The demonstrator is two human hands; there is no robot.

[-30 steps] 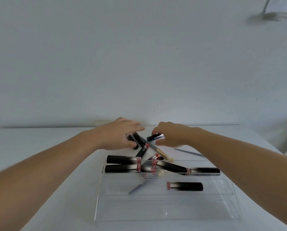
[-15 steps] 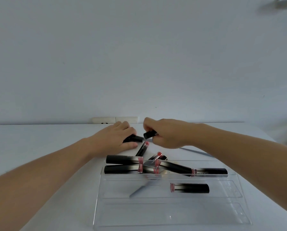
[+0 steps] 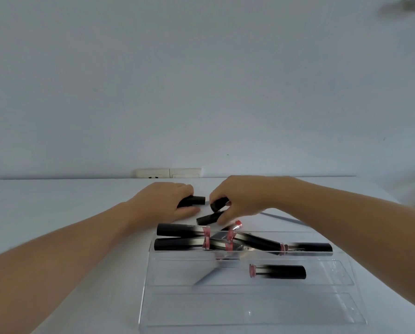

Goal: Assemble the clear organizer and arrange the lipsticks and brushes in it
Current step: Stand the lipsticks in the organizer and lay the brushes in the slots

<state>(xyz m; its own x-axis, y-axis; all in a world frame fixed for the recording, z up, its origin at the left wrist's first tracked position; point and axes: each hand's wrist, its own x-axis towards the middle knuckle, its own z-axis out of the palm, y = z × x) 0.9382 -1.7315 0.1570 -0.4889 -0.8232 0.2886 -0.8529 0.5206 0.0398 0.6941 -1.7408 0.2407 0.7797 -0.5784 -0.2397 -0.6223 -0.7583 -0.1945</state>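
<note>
The white table [image 3: 57, 201] fills the lower half of the frame. The clear organizer [image 3: 249, 307] lies flat at lower centre, with several black lipsticks [image 3: 277, 271] across its far trays, probably only dropped there for sorting. Just behind it, the left hand [image 3: 163, 203] curls around a black tube [image 3: 193, 200]. The right hand [image 3: 240, 201] pinches a black cap [image 3: 219, 204], perhaps for closing.

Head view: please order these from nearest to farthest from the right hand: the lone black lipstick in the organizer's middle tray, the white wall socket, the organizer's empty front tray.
From the right hand:
1. White wall socket, behind it, to the left.
2. Lone black lipstick, in front, middle tray.
3. Empty front tray of the clear organizer, closest to the camera.
</note>
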